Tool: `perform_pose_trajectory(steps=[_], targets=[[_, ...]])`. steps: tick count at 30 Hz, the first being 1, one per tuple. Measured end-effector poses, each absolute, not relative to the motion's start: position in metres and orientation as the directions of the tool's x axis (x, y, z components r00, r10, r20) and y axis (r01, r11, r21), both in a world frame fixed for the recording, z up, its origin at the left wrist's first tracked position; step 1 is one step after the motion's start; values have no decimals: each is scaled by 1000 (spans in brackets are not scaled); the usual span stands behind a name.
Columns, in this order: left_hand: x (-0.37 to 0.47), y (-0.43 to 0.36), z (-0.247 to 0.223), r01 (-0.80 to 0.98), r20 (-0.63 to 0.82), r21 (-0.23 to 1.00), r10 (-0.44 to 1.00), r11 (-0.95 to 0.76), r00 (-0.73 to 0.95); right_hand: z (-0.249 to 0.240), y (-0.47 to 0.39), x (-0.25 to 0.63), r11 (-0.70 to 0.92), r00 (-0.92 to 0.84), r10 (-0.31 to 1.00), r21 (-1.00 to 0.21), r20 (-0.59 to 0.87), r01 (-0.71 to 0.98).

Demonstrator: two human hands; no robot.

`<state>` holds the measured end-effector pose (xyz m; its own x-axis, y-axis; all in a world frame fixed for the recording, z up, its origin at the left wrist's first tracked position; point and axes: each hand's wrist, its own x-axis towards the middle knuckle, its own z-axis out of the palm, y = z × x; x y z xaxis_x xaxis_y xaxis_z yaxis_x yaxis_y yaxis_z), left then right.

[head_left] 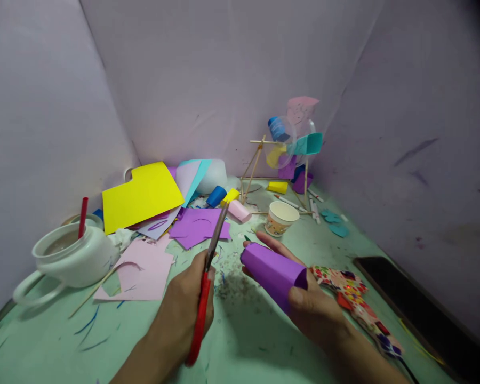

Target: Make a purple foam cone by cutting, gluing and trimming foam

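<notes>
My left hand (pixel 186 298) is closed around a pair of scissors (pixel 202 314) with red handles; the blades point up and away, and look shut. In my right hand (pixel 318 309) lies a small purple paper cup (pixel 274 272), on its side, gripped by the thumb near its wider end with the fingers behind it. A printed paper cup (pixel 282 216) stands upright just beyond that hand. Farther back is a stick frame (pixel 260 154) carrying a wheel (pixel 292 144) of clear discs with coloured paper cups around it.
Cut purple paper (pixel 200 226), pink paper (pixel 148 266) and a yellow sheet (pixel 142 194) lie left of centre. A white teapot-like pot (pixel 74 256) with a red stick stands at left. On the right are a flower-patterned glue gun (pixel 360 298) and a dark phone-like slab (pixel 412 304).
</notes>
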<state>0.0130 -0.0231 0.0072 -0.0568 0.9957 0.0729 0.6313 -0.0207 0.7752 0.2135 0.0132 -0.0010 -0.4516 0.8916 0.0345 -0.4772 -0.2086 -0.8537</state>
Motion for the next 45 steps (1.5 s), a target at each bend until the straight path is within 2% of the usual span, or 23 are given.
perform_pose_trajectory(steps=[3, 7, 12, 15, 20, 29, 45], targets=[[14, -27, 6, 650, 76, 755, 996, -92, 54, -1, 14, 212, -212, -438, 897, -822, 51, -528], [22, -34, 7, 665, 87, 734, 991, -134, 104, 0, 13, 209, -180, -416, 907, -824, 74, -537], [21, -35, 11, 736, 3, 668, 989, -114, 150, 1, 12, 208, -117, -410, 905, -858, 115, -500], [21, -34, 12, 753, -19, 650, 989, -100, 148, -2, 13, 208, -85, -399, 905, -859, 145, -505], [23, -33, 10, 759, -2, 645, 992, -92, 123, -7, 14, 208, -119, -392, 910, -820, 135, -559], [24, -29, 10, 775, -26, 628, 993, -72, 113, 0, 9, 207, -133, -424, 901, -868, 95, -478], [22, -33, 12, 792, -58, 606, 989, -72, 135, 2, 8, 206, -134, -444, 890, -868, 108, -479]])
